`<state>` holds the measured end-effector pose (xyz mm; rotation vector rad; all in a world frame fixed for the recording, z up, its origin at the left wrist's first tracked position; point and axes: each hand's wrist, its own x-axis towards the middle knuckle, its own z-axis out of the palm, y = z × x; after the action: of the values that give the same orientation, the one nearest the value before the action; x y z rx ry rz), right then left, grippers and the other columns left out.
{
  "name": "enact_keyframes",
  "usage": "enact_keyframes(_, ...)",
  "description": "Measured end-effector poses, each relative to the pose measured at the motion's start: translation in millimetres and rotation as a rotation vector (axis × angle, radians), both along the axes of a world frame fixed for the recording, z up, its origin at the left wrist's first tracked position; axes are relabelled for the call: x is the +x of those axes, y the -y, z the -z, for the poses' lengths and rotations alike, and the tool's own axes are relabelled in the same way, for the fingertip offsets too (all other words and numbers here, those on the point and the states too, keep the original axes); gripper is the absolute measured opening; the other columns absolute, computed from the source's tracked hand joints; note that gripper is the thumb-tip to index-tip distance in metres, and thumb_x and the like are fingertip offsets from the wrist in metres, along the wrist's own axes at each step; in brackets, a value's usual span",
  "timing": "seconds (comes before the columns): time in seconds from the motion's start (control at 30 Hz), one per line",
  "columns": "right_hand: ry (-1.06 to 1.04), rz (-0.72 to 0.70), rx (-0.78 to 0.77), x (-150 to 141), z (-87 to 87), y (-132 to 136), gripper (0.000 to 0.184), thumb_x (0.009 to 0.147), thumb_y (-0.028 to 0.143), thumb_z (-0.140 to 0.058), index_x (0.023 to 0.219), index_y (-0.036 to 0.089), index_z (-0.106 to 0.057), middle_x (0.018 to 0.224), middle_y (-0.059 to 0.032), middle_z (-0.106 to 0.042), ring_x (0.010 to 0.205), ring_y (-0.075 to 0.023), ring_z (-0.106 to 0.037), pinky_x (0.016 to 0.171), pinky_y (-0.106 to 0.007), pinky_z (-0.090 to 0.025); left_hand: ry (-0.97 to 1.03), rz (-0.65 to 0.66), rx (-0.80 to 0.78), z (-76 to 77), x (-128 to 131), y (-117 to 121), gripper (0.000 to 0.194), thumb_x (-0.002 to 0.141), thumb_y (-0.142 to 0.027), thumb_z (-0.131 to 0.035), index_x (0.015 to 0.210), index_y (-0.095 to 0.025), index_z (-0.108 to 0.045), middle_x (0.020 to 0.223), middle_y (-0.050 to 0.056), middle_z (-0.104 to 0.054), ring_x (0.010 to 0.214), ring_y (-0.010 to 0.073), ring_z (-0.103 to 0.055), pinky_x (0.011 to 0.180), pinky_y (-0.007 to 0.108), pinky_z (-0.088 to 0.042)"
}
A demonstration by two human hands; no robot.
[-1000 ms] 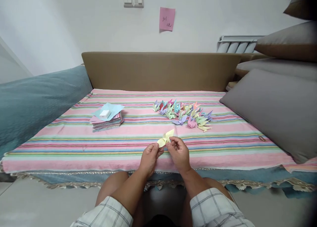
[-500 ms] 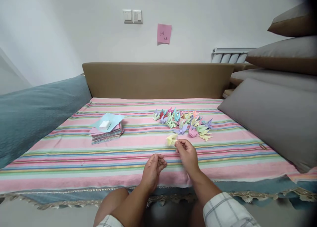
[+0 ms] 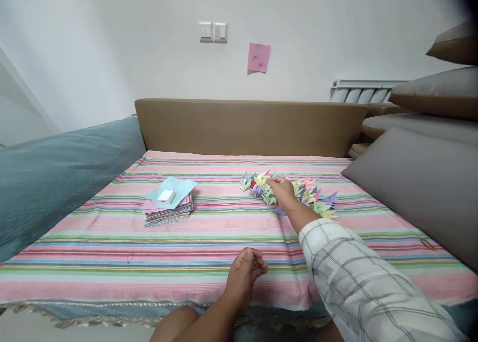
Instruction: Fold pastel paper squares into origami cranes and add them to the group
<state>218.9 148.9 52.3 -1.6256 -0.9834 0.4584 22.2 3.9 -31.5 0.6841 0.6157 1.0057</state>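
Observation:
My right hand (image 3: 281,189) reaches out over the striped cloth (image 3: 209,242) to the heap of coloured paper cranes (image 3: 311,195). Its fingers are pinched on a yellow paper crane (image 3: 262,179) at the heap's left end. My left hand (image 3: 244,275) rests near the cloth's front edge, fingers loosely curled together, with nothing in it. A stack of coloured paper squares (image 3: 170,206) lies to the left, with a small white box (image 3: 166,196) on top.
A teal cushion (image 3: 56,177) lies along the left, grey pillows (image 3: 421,187) on the right, a brown backrest (image 3: 246,127) behind. On the wall are light switches (image 3: 213,32), a pink note (image 3: 259,57) and a radiator (image 3: 364,90).
My right hand carried the yellow crane away from my left hand and forward to the heap of cranes. My left hand let go and dropped to the cloth's front edge.

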Motion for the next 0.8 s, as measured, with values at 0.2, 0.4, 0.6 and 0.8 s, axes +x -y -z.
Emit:
enact_keyframes(0.2, 0.150, 0.016, -0.162, -8.9, -0.3, -34.5, 0.025, 0.064, 0.039, -0.059, 0.074, 0.018, -0.070, 0.067, -0.0032, -0.067, 0.064, -0.0171, -0.059, 0.053, -0.024, -0.037, 0.006, 0.045, 0.035, 4.3, -3.3, -0.9, 0.035, 0.076, -0.048, -0.061, 0.077, -0.013, -0.061, 0.068, 0.003, -0.057, 0.067, 0.0125, -0.055, 0.071, 0.029, -0.046)
enact_keyframes(0.4, 0.256, -0.005, -0.322, -18.9, 6.0, -41.9, 0.022, 0.069, 0.037, -0.057, 0.075, 0.021, -0.070, 0.071, -0.0037, -0.068, 0.064, -0.0165, -0.059, 0.054, -0.023, -0.037, -0.003, 0.065, 0.041, 7.2, -3.9, -2.0, 0.035, 0.078, -0.047, -0.059, 0.077, -0.013, -0.060, 0.069, 0.003, -0.056, 0.067, 0.0126, -0.056, 0.069, 0.028, -0.045)
enact_keyframes(0.6, 0.345, -0.031, -0.402, -32.9, 8.8, -41.8, 0.015, 0.068, 0.031, -0.057, 0.067, 0.022, -0.069, 0.069, -0.0041, -0.066, 0.066, -0.0177, -0.058, 0.056, -0.025, -0.036, -0.004, 0.083, 0.050, 6.8, -5.2, -2.3, 0.036, 0.078, -0.048, -0.059, 0.077, -0.012, -0.060, 0.069, 0.003, -0.056, 0.067, 0.0126, -0.056, 0.069, 0.028, -0.045)
enact_keyframes(0.8, 0.392, -0.023, -0.327, -39.7, 10.0, -37.2, 0.019, 0.072, 0.032, -0.052, 0.070, 0.023, -0.069, 0.072, -0.0029, -0.066, 0.067, -0.0166, -0.057, 0.058, -0.024, -0.036, -0.011, 0.069, 0.047, 6.5, -4.4, -2.0, 0.036, 0.076, -0.049, -0.060, 0.077, -0.012, -0.060, 0.068, 0.003, -0.056, 0.067, 0.0130, -0.055, 0.069, 0.029, -0.045)
